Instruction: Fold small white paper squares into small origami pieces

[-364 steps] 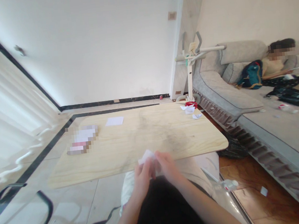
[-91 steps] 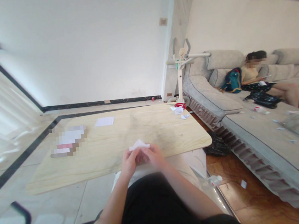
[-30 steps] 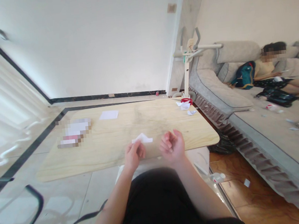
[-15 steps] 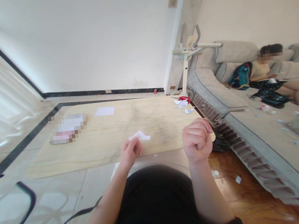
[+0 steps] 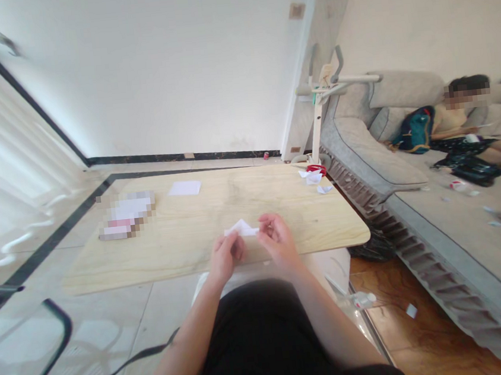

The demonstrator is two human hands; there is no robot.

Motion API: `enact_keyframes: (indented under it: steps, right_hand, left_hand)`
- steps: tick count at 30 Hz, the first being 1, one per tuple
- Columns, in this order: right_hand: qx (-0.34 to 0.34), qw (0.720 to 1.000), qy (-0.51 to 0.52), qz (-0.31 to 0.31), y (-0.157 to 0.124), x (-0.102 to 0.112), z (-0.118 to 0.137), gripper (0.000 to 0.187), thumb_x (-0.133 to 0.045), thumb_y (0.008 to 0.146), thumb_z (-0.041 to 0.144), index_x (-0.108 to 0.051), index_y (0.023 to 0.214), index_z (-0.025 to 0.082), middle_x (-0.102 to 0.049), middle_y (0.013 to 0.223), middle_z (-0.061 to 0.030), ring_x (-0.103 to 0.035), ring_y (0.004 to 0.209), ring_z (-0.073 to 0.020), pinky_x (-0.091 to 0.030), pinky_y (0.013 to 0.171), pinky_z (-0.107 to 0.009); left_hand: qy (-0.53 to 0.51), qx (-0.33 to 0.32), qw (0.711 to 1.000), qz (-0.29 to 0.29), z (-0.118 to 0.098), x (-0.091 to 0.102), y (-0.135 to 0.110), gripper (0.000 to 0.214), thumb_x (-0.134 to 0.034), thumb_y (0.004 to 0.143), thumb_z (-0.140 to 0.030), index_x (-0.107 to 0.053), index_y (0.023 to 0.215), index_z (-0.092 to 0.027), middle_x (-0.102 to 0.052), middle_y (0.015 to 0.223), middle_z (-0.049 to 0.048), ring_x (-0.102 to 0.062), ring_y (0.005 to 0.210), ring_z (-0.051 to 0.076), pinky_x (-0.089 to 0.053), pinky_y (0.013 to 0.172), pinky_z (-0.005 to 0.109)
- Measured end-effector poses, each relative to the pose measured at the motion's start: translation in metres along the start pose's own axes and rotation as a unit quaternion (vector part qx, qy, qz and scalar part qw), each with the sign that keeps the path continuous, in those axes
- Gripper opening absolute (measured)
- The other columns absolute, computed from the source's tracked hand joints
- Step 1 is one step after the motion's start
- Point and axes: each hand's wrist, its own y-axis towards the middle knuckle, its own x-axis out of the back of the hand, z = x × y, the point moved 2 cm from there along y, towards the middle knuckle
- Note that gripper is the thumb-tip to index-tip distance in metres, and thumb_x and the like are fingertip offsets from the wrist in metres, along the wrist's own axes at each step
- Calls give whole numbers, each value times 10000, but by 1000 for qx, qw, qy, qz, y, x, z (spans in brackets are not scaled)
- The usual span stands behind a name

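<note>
A small piece of white folded paper, with a peak in its middle, is held between my two hands just over the front part of the wooden tabletop. My left hand pinches its left end. At the other end, the thumb and fingers of my right hand close on its right tip. A flat white sheet lies farther back on the tabletop. Several folded white paper pieces rest at the back right corner, beside a red item.
On the left of the tabletop is a blurred-out stack. A grey sofa runs along the right, where a person sits next to a blue backpack. A bottle and a black bag are low at the right.
My right hand has come down and left from a raised fist and now grips the paper's right end. My left hand keeps its hold. The view has shifted slightly.
</note>
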Motion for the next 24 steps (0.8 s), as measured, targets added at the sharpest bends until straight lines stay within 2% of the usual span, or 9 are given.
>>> enact_keyframes:
  steps: [3, 8, 13, 17, 20, 24]
  right_hand:
    - [1, 999, -39, 19, -3, -5, -12, 366, -684, 727, 248, -548, 1067, 242, -535, 809, 27, -522, 649, -106, -414, 578, -230]
    - [6, 1000, -4, 4, -6, -12, -19, 324, -682, 735, 243, -547, 1029, 229, -591, 883, -8, -579, 750, -134, -464, 662, -254]
    - [-17, 999, 36, -17, -8, -14, -13, 241, -652, 759, 305, -561, 960, 208, -580, 784, 12, -525, 572, -98, -435, 519, -234]
    - [-10, 998, 8, -61, -8, -13, -10, 150, -633, 752, 269, -571, 864, 191, -547, 722, 25, -494, 543, -90, -420, 501, -230]
    - [-4, 995, -24, -92, -7, -10, -12, 137, -624, 745, 245, -565, 855, 187, -549, 716, 23, -494, 563, -96, -412, 508, -227]
    - [9, 991, -45, -129, -6, -1, -14, 148, -603, 743, 249, -560, 870, 187, -544, 696, 33, -479, 545, -99, -387, 502, -231]
  left_hand:
    - [-34, 7, 999, -2, 0, 0, 0, 511, -509, 840, -421, -440, 389, -191, -376, 362, -17, -389, 367, 95, -265, 417, 257]
    - [-31, 13, 999, 10, 4, 2, 0, 506, -525, 844, -413, -473, 397, -183, -404, 362, -13, -399, 375, 99, -265, 418, 255]
    - [13, 10, 999, 27, 9, 6, 1, 503, -522, 848, -465, -530, 441, -169, -450, 388, -7, -410, 389, 99, -273, 423, 249]
    - [37, 16, 998, 45, 11, 6, 1, 487, -530, 838, -482, -522, 470, -162, -465, 416, -11, -413, 401, 92, -285, 424, 238]
    - [68, -13, 998, 2, 7, 3, -1, 407, -519, 850, -483, -572, 612, -157, -463, 434, -35, -430, 416, 94, -325, 440, 222]
    - [71, -75, 993, -51, 1, -4, -4, 273, -584, 836, -421, -551, 972, -186, -495, 527, -76, -470, 457, 94, -380, 462, 196]
